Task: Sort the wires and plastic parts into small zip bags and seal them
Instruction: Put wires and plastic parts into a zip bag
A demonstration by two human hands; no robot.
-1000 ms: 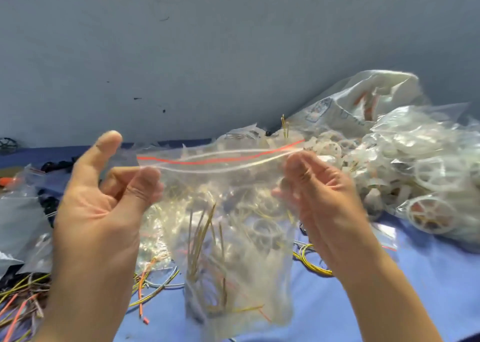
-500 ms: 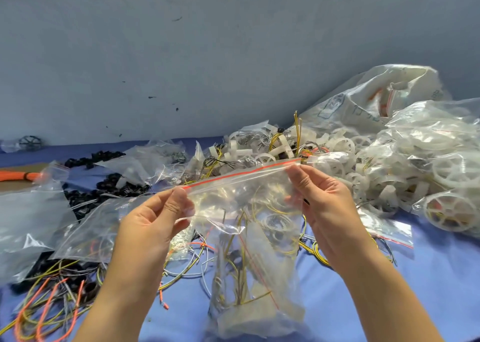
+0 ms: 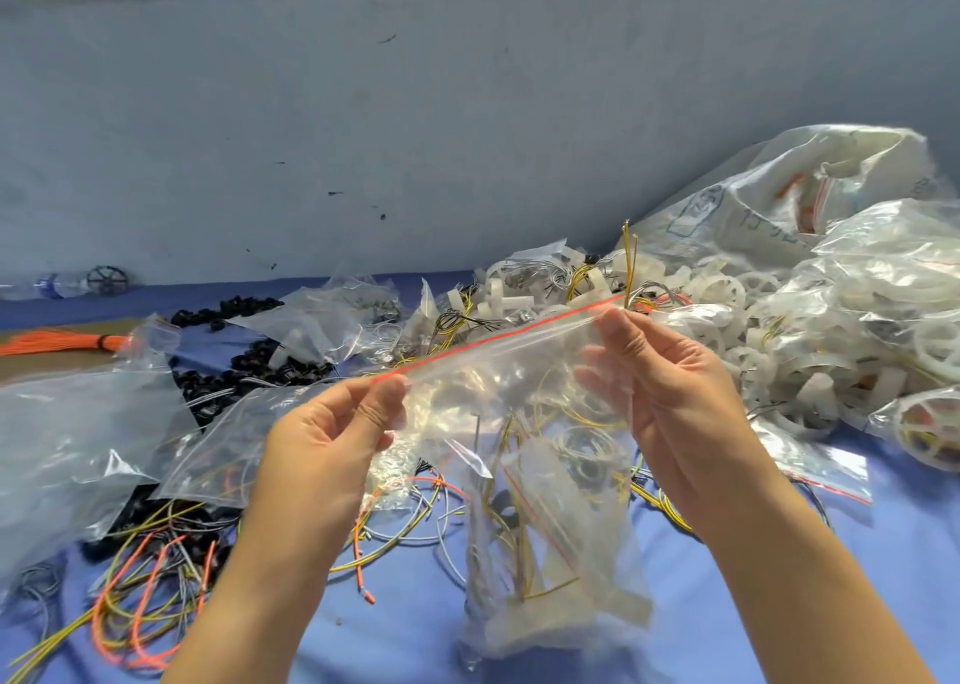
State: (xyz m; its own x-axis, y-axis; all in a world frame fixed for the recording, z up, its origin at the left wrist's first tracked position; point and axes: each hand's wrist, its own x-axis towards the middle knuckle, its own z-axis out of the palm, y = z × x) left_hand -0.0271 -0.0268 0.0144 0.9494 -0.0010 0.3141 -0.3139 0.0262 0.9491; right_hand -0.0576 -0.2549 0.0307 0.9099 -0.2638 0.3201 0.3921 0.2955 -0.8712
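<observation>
Head camera, looking down over both forearms: the zip bag (image 3: 519, 392) is up in the air, stretched between the two hands. The left hand (image 3: 322, 439) pinches the left end of the bag's red seal strip (image 3: 498, 334) between thumb and forefinger. The right hand (image 3: 670, 387) pinches the right end the same way, with its other fingers curled behind the plastic. The hands are well apart, and the strip runs taut between them, sloping up from the left hand to the right. I cannot tell whether it is pressed closed all the way along.

The body of the bag hangs below and between the wrists, with yellow wires (image 3: 519, 527) and pale plastic pieces bunched inside. Its bottom end sags low over the blue cloth (image 3: 779, 553); whether it touches is unclear.

Under and beyond the left hand lie loose orange and yellow wires (image 3: 140, 595), clear empty bags (image 3: 62, 434) and a scatter of black parts (image 3: 249, 361). Beyond the right hand is a heap of white plastic parts (image 3: 727, 293).
</observation>
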